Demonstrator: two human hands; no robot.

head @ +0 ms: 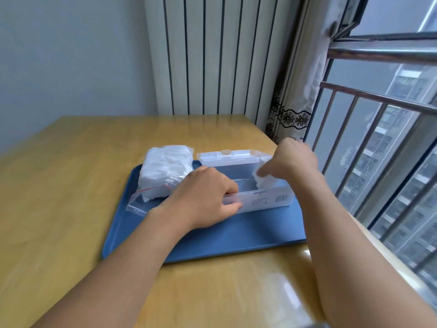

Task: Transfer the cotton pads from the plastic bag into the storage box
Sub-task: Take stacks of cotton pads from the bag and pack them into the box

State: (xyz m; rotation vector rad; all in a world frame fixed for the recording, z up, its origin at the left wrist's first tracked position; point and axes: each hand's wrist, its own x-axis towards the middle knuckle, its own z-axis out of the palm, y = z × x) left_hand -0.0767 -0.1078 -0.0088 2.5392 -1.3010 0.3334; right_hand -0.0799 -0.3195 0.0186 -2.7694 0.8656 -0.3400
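Observation:
A clear storage box (pixel 267 200) stands on the blue tray (pixel 231 235) with its lid (pixel 227 158) tilted open at the back. My left hand (pixel 201 200) grips the box's front wall at its left end, thumb outside and fingers curled over the rim. My right hand (pixel 290 159) holds a small stack of white cotton pads (pixel 263 178) at the box's right end, partly inside it. The plastic bag (pixel 163 172), still stuffed with white pads, lies on the tray's left side, its zip mouth facing me.
The tray sits on a wooden table (pixel 71 185). A radiator (pixel 212 55) stands behind the table, and a curtain (pixel 298 91) and barred window (pixel 378 138) close off the right side.

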